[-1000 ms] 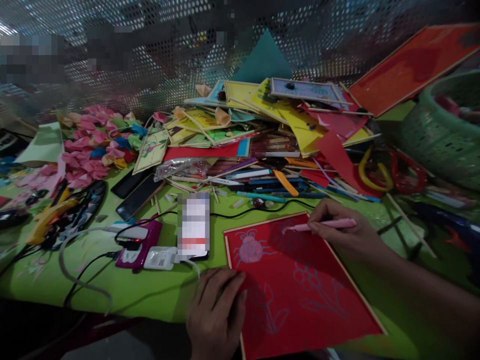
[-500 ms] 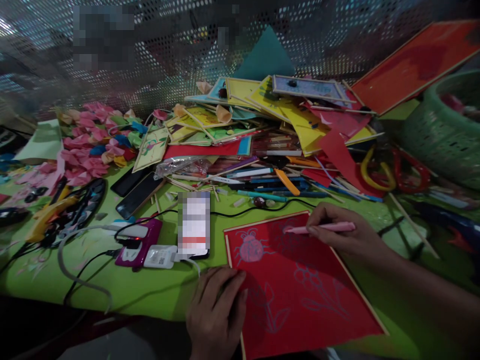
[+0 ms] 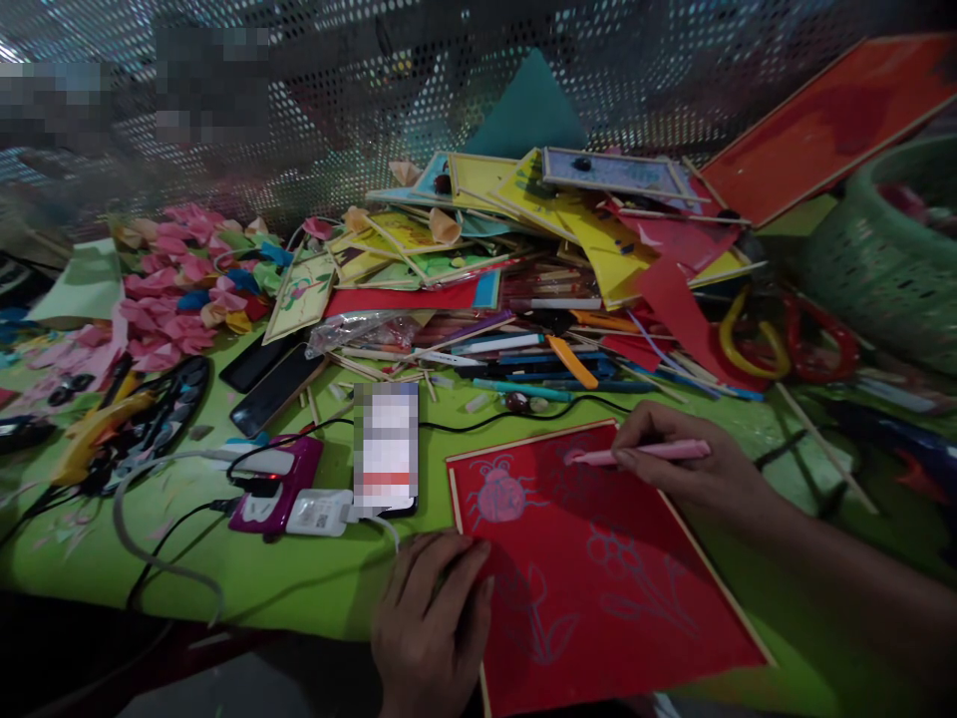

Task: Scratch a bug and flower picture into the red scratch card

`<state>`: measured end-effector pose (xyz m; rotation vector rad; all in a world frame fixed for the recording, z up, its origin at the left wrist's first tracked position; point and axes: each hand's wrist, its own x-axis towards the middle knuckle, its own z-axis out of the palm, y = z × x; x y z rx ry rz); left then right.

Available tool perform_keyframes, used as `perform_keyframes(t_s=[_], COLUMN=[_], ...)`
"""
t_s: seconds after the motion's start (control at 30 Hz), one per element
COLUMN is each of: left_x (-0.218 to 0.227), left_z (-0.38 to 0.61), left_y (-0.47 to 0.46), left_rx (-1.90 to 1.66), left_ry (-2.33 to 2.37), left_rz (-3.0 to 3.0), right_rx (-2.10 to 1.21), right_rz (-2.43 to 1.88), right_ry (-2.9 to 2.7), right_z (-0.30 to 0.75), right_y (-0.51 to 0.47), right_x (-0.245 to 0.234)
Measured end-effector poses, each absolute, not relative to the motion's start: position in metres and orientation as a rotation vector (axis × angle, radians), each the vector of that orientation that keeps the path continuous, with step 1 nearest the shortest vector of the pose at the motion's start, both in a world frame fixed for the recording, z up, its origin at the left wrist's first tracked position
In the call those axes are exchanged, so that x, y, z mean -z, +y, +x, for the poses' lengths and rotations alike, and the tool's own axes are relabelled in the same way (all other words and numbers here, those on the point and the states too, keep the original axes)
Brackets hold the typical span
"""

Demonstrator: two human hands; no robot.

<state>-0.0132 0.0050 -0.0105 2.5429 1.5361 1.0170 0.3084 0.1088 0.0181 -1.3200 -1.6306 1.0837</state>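
A red framed sheet (image 3: 598, 568) with pale drawings of a ladybird and flowers lies on the green table in front of me. My right hand (image 3: 688, 464) grips a pink pen (image 3: 643, 453), its tip touching the sheet's upper edge. My left hand (image 3: 430, 618) rests flat on the sheet's near left corner, fingers stretched out and together.
A phone (image 3: 386, 449) lies left of the sheet with a purple device (image 3: 276, 486) and cables. Behind is a heap of coloured sheets (image 3: 538, 229), pens and sticks. Pink paper flowers (image 3: 179, 289) lie at the left, a green basket (image 3: 889, 249) at the right.
The pen tip has shifted slightly on the sheet's upper part. My left hand has stayed put.
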Motion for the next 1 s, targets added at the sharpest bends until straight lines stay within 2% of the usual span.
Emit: perform_keyframes(t_s=[1.0], left_x=[0.0146], left_z=[-0.0144], left_y=[0.0041], left_rx=[-1.007], left_ry=[1.549], left_rz=[2.540], right_rx=[-1.039], right_rz=[-1.380], right_ry=[-1.526], right_z=[0.3145], right_y=[0.1095], right_x=[-0.0105])
